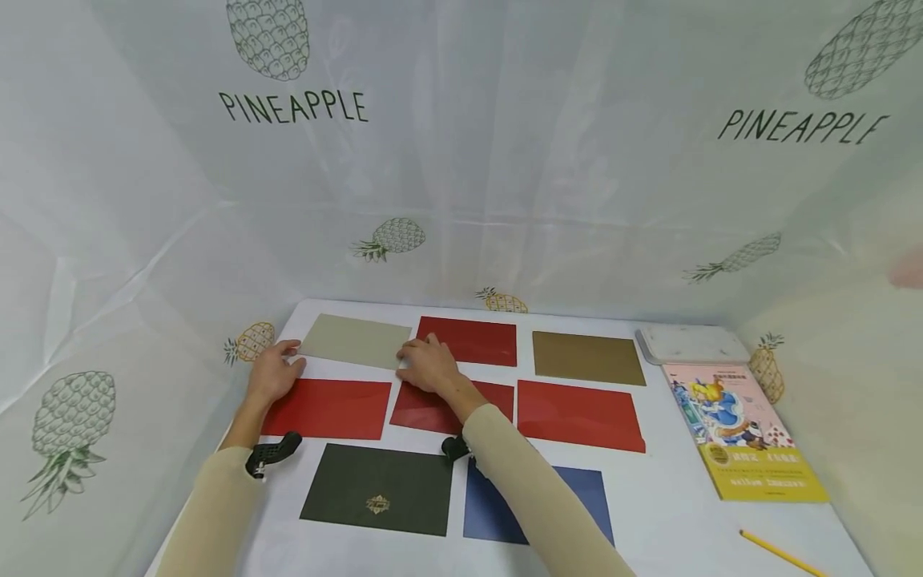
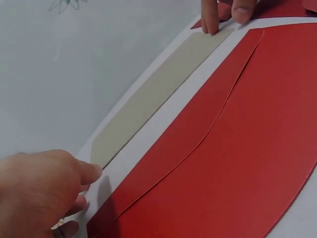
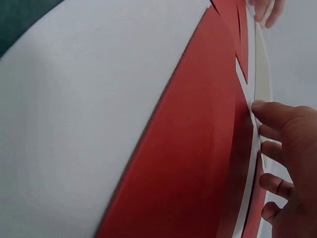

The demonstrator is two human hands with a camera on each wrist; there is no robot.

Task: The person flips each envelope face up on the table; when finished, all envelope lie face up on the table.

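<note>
A beige envelope (image 1: 356,340) lies flat at the back left of the white table. My left hand (image 1: 274,373) is at its left end, with a fingertip at the near corner in the left wrist view. At the right end, my right hand (image 1: 430,365) rests its fingertips on or beside the edge, fingers loosely bent. Neither hand visibly pinches the paper. Beneath my left hand lies a red envelope (image 1: 332,409) with a curved flap. Another red envelope (image 1: 493,394) is partly covered by my right wrist. A third red envelope (image 1: 469,341) lies just right of the beige one.
A brown envelope (image 1: 590,358) and a red envelope (image 1: 579,417) lie to the right. Nearer are a dark green envelope (image 1: 378,489) and a blue envelope (image 1: 584,493), partly under my right forearm. A picture book (image 1: 746,433), a white case (image 1: 692,344) and a pencil (image 1: 782,553) sit at right.
</note>
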